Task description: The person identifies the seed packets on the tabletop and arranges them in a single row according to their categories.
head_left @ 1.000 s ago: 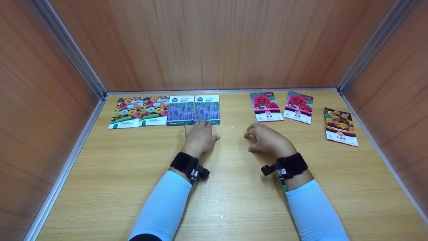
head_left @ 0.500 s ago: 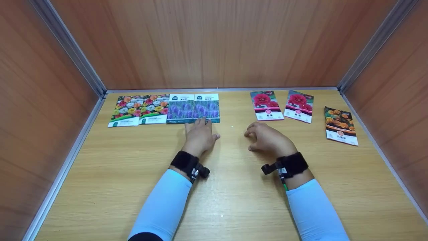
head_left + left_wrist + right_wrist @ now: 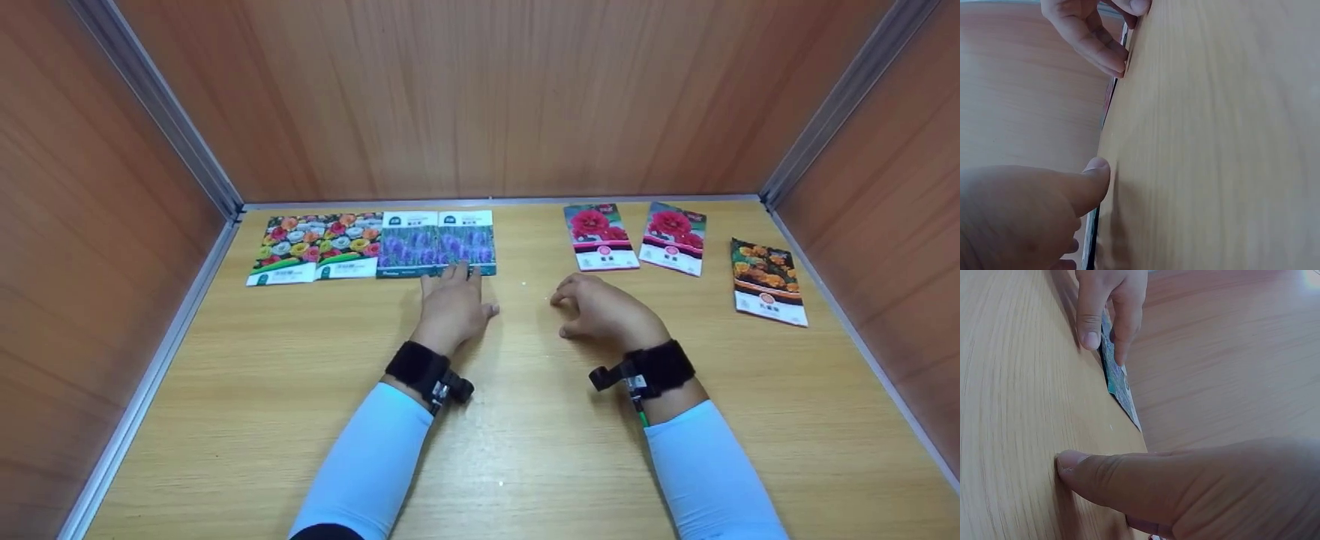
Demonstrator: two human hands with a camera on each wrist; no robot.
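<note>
My left hand (image 3: 451,307) lies palm down, its fingertips touching the lower edge of a purple-flower seed packet (image 3: 466,238). In the right wrist view those fingers reach over the purple packet (image 3: 1120,385) on the table. Against its left side lies a matching purple seed packet (image 3: 407,241). My right hand (image 3: 609,311) rests on the table with loosely bent fingers and nothing in them. Beyond it are two red-flower seed packets, one nearly straight (image 3: 600,234) and one tilted (image 3: 673,236).
Two mixed-flower seed packets, the outer one (image 3: 285,247) and the inner one (image 3: 350,244), continue the row at left. An orange-flower seed packet (image 3: 769,281) lies slanted near the right wall (image 3: 877,225). A wooden back wall (image 3: 487,105) closes off the table (image 3: 517,420).
</note>
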